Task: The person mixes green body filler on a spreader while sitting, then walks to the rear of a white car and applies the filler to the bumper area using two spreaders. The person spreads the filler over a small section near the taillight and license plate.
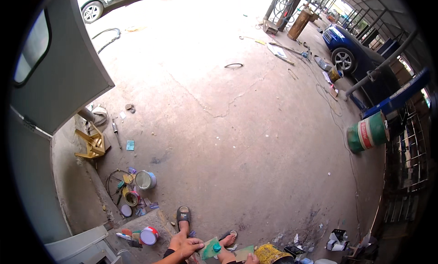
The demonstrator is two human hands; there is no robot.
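Low in the view, my left hand (192, 246) reaches in past my bare shin and grips the edge of a flat green plate (208, 253). A mound of darker green paste (216, 248) sits on that plate. My right hand (252, 259), partly cut off by the lower edge, is closed on a thin pale green sheet (243, 253). A yellow stained bucket (272, 254) stands just right of it. My sandalled feet show beyond the plate.
Near left are a lidded tin (149, 235), an open can (145, 180), a red-rimmed can (132, 198) and scraps. A yellow stool (93, 143) lies by the grey door (64, 58). Right are a green drum (368, 132), cables and a blue car (356, 54).
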